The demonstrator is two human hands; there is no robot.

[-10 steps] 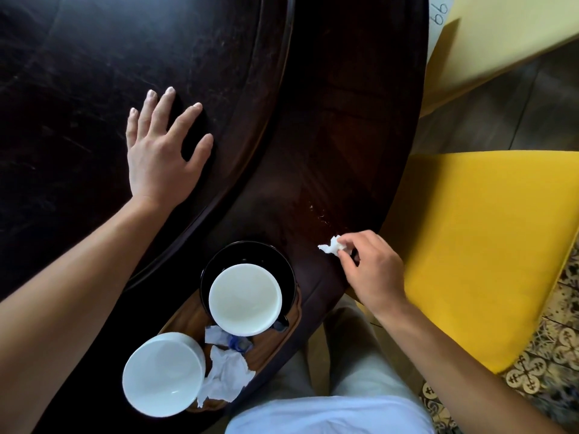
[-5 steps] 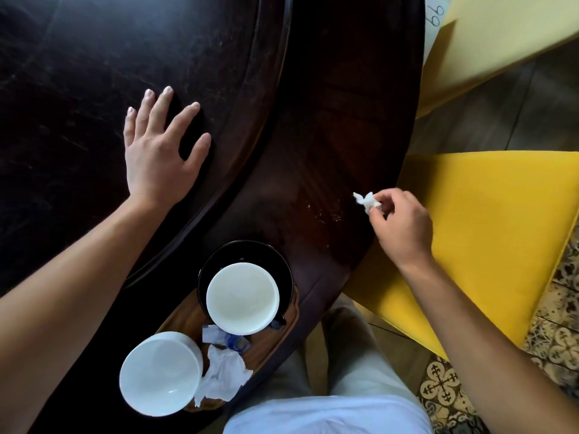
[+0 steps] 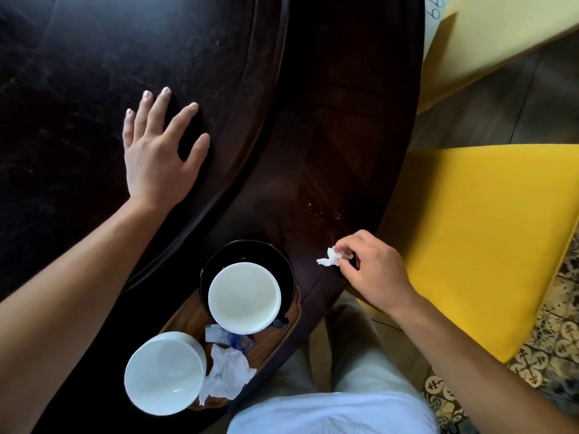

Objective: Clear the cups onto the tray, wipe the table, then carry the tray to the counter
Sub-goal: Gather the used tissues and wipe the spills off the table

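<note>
wiping step: my right hand (image 3: 374,274) pinches tissue (image 3: 329,258) nr table (image 3: 313,120) edge, left hand (image 3: 156,148) flat, fingers wide. next: sweep crumbs (image 3: 324,211) just beyond.

A white paper slip (image 3: 436,12) at the top edge, beside the pale yellow cushion (image 3: 501,32), carries handwritten dark marks that look like "99" seen from this side; whether they are 99 or 66 cannot be told. No other text, label or brand can be read.
</note>
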